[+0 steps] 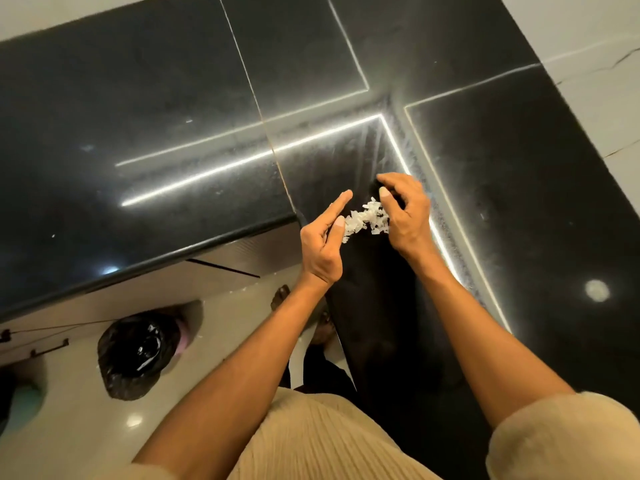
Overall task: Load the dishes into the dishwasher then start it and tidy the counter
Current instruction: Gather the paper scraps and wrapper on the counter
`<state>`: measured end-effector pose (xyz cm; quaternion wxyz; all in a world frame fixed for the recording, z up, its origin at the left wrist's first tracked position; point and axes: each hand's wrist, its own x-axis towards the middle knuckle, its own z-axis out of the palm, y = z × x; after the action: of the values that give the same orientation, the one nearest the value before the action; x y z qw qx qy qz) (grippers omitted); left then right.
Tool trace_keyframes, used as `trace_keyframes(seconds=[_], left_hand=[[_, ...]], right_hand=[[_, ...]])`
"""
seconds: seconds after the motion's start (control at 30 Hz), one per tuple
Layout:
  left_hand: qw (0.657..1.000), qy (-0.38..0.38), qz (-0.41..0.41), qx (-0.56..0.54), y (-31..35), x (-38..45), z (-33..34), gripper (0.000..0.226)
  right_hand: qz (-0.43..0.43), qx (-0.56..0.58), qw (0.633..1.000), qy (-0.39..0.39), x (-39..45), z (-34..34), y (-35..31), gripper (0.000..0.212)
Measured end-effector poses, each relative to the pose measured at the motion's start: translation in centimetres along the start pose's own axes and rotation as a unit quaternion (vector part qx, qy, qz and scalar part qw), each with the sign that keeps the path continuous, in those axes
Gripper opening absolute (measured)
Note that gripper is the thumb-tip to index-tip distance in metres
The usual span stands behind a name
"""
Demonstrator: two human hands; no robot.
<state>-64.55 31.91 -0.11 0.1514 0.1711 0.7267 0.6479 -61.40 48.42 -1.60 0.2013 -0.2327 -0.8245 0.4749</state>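
A small heap of white scraps (pixel 366 219) lies on the glossy black counter (pixel 173 116) near its inner corner. My left hand (pixel 325 242) rests on its edge just left of the heap, fingers straight and apart, touching the scraps. On the heap's right side, my right hand (pixel 403 211) has its fingers curled and the thumb pressing down at the scraps. Neither hand lifts anything. No dishes or dishwasher are in view.
The counter forms an L, with bright light strips reflected on it. Below its front edge, on the pale floor, stands a bin lined with a black bag (pixel 138 351). Cabinet fronts with dark handles (pixel 48 348) are at the lower left. White tiled wall (pixel 595 39) at top right.
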Motion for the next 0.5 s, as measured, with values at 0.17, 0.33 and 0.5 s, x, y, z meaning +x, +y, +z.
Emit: trace_keyframes(seconds=[0.17,0.33,0.5], left_hand=[[0.998,0.069,0.008,-0.006,-0.5,-0.6,0.4,0.048],[0.992,0.124,0.012,-0.013,-0.8,-1.3,0.5,0.051],[0.984,0.172,0.0,-0.038,-0.6,-1.4,0.4,0.053]], right_hand=[[-0.027,0.0,0.996,-0.084,-0.5,1.8,-1.9,0.033],[-0.049,0.006,0.992,-0.117,-2.4,2.0,-2.5,0.029],[-0.065,0.005,0.985,-0.157,-4.5,1.5,-2.6,0.026]])
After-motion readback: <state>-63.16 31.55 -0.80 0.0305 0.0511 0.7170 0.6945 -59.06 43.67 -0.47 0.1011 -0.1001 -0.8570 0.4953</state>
